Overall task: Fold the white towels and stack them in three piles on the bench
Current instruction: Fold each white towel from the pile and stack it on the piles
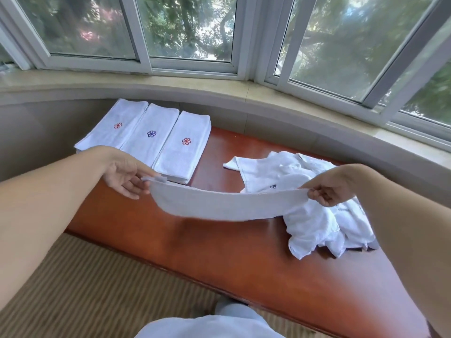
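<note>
Nearest you, at the bottom edge, your white-clad knee pokes into view above the striped carpet. Just beyond it runs the front edge of the reddish wooden bench.

Over the bench you hold a white towel folded into a long strip, stretched between both hands and sagging a little in the middle, clear of the wood. Your left hand pinches the strip's left end between thumb and fingertips, with the other fingers extended loosely beneath it. Your right hand has its fingers curled tight around the strip's right end.

Under and behind your right hand lies a rumpled heap of unfolded white towels on the right part of the bench, one showing a small dark emblem.

Further back on the left part of the bench sit three piles of folded towels, side by side and touching: the left pile with a red flower emblem, the middle pile with a blue one, the right pile with a red one.

Behind everything curves a stone sill, and above it white-framed windows looking out on green trees.
</note>
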Available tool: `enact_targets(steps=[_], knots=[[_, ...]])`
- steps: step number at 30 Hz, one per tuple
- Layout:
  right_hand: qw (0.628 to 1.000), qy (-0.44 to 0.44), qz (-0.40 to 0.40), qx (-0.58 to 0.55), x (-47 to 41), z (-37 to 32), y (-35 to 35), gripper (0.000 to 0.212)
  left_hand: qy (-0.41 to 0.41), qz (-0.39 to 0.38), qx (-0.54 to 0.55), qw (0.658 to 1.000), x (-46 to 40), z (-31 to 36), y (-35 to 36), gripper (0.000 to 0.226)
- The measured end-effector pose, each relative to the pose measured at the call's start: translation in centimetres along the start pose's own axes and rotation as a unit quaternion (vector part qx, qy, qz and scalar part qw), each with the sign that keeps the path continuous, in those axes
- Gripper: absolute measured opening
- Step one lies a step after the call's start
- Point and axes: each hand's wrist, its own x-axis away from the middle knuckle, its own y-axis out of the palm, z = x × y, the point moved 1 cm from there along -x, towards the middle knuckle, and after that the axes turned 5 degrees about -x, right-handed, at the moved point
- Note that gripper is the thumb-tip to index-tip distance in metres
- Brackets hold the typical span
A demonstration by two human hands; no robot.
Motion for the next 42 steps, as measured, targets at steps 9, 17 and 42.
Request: enact_targets(steps=[9,17,42], knots=[[0.987,-0.084,0.06,-0.122,-8.3,-2.7,2.9,0.017,-0.001,0.096,0.115,0.989,-6.4,0.8,0.3,0.046],[0.958,-0.177,0.174,-0.142,-19.7,-2.3,7.6,0.016,0.025,0.164,0.139,0.976,-17.6,0.0,2.9,0.016],[0.97,-0.141,0.181,-0.077,-19.7,11.6,9.3,0.011,0.039,0.151,-0.023,0.988,-18.5,-10.6,6.9,0.019]])
